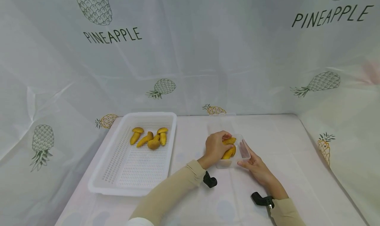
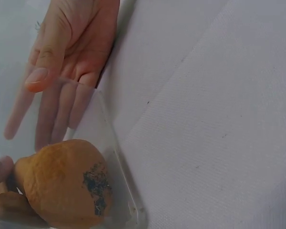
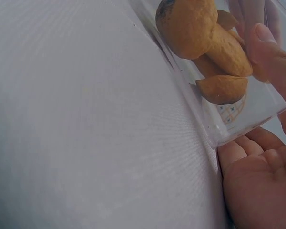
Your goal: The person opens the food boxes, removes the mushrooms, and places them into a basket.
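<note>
A clear plastic box (image 1: pixel 223 164) stands on the table with several yellow-brown mushrooms (image 1: pixel 227 154) inside. My left hand (image 1: pixel 216 146) reaches in from the left and pinches a mushroom (image 1: pixel 230 141) between thumb and fingers. In the right wrist view, the left thumb (image 3: pixel 276 59) lies against a mushroom stem (image 3: pixel 229 52). My right hand (image 1: pixel 257 166) touches the box's right side, fingers straight along the wall and thumb near the front corner. The left wrist view shows those straight fingers (image 2: pixel 62 112) through the clear plastic. A dark speckled patch marks one mushroom cap (image 2: pixel 64 181).
To the left stands a white perforated basket (image 1: pixel 130 170) with several more mushrooms (image 1: pixel 153 143). The box's clear lid (image 1: pixel 222 120) is raised at the back. Behind the white-covered table (image 1: pixel 190 199) hangs a pineapple-print sheet (image 1: pixel 190 54). A black camera sits on each wrist.
</note>
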`<state>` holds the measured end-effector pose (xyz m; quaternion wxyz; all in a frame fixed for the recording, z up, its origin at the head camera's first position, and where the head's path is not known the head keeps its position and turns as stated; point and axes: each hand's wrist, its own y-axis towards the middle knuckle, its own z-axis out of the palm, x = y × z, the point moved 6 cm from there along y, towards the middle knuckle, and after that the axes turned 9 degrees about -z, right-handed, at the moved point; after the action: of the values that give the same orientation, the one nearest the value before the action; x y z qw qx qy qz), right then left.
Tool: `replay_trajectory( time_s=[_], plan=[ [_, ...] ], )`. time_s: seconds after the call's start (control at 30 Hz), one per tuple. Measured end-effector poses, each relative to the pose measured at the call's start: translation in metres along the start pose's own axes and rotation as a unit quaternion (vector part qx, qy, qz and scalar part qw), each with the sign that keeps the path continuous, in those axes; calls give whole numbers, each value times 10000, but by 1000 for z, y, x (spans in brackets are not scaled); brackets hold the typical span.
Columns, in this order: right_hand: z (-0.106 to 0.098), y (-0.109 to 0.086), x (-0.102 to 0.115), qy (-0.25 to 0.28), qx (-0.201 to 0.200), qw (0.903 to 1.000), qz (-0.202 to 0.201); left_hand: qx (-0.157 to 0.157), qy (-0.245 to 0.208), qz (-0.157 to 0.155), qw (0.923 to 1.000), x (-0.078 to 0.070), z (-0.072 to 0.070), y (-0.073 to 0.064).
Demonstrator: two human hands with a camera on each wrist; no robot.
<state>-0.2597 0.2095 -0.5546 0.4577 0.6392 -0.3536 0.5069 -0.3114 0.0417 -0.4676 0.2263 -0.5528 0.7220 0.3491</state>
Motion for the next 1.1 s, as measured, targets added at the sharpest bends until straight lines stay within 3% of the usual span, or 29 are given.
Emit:
replay_trajectory(
  time_s=[0.43, 0.77, 1.1],
  plan=[
    [1, 0, -1, 152, 4, 9999, 9, -152, 200, 50, 9997, -2, 0, -4],
    [0, 0, 1, 152, 19, 9999, -46, 105, 685, 392, 9968, -4, 4, -5],
    [0, 0, 1, 167, 58, 9998, -66, 134, 396, 293, 9987, -5, 0, -9]
  ],
)
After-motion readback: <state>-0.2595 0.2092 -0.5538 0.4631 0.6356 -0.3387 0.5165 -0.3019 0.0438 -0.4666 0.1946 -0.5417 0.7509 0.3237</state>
